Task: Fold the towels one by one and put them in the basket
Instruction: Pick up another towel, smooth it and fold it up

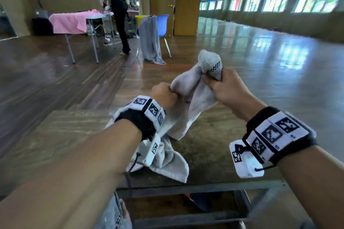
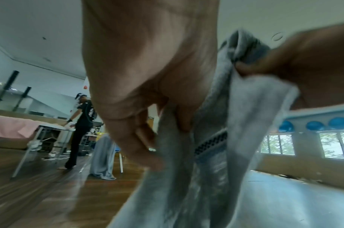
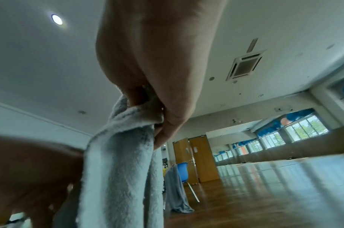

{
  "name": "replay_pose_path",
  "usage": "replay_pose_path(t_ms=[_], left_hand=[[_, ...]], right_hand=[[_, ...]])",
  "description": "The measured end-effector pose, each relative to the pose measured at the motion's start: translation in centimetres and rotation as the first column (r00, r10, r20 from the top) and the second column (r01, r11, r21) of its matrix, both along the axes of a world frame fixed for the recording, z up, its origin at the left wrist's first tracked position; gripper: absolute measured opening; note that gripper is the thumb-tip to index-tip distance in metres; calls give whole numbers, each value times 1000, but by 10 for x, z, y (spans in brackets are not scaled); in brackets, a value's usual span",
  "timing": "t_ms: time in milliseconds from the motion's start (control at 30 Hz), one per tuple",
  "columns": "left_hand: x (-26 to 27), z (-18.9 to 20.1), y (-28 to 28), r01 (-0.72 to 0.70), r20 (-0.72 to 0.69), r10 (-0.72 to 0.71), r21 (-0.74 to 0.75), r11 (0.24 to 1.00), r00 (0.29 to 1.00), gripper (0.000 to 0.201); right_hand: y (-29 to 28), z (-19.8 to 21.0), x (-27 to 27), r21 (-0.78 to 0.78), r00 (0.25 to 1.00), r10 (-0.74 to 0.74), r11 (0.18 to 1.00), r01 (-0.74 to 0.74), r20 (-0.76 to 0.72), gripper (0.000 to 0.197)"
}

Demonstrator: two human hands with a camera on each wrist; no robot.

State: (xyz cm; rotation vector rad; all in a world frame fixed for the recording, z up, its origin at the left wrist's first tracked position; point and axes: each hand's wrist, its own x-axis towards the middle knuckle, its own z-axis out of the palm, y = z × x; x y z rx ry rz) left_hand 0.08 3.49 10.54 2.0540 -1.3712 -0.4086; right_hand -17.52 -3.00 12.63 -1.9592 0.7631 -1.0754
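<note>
We hold the grey towel point(image 1: 188, 98) above the counter point(image 1: 61, 132), left hand point(image 1: 163, 95) and right hand point(image 1: 223, 85) both gripping its bunched edge, probably to find corners; its tail rests on the counter

Both hands are occupied above the counter point(image 1: 65, 132): left hand point(image 1: 164, 95) and right hand point(image 1: 226, 87) grip one grey towel point(image 1: 188, 98), bunched between them. Its lower end lies on the counter beneath the left wrist, blocking that patch. Counter surface left of the left forearm and between the forearms on the right is open. The blue chair point(image 1: 162, 22) with its draped grey cloth stands well apart.
</note>
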Motion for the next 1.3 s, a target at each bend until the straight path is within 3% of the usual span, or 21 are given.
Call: replay_pose_path(t_ms=[67, 133, 267, 400, 533, 700, 800, 900, 1033, 1100, 1167, 1267, 1300], left_hand=[[-23, 13, -18, 90, -219, -112, -107, 990, 969, 25], [-49, 27, -32, 82, -397, -177, -246, 966, 901, 24], [-90, 37, -54, 76, -424, -297, -465, 882, 856, 38], [-110, 26, -62, 115, -493, -401, -513, 851, 772, 52], [-119, 17, -61, 218, -358, -386, -427, 878, 851, 50], [-138, 10, -58, 493, -281, -554, -261, 830, 784, 38], [-144, -1, -58, 578, -133, -600, -168, 798, 789, 39], [-142, -10, -59, 498, -118, -546, -286, 819, 829, 30], [-132, -24, -56, 365, -93, -435, -403, 839, 896, 39], [-125, -30, -53, 347, -63, -417, -450, 823, 907, 50], [-119, -35, -49, 323, -29, -376, -453, 831, 926, 56], [-114, -39, -40, 318, 67, -316, -373, 872, 946, 45], [-115, -36, -35, 365, 76, -360, -331, 870, 930, 54]], right_hand=[[-6, -13, -26, -14, 997, -71, 997, 70, -26, 21], [-13, -22, -49, -9, 991, -131, 991, 131, -4, 17], [-22, -31, -87, 10, 970, -240, 971, 240, 49, 22], [-27, -36, -115, -53, 947, -322, 946, 321, -12, 29], [-29, -45, -132, -117, 895, -345, 939, 325, -282, 10], [-17, -47, -145, -311, 791, -341, 929, 200, -508, 20], [-12, -44, -150, -341, 843, -300, 928, 150, -447, 33], [-10, -43, -158, -354, 860, -378, 900, 255, -342, 40], [-14, -39, -169, -197, 762, -556, 831, 520, -332, 53], [-14, -36, -171, -188, 721, -601, 797, 574, -347, 34], [-10, -32, -167, -201, 758, -569, 822, 533, -319, 20], [0, -27, -152, -232, 857, -447, 889, 394, -257, 27], [4, -25, -145, -239, 885, -397, 909, 342, -242, 28]])
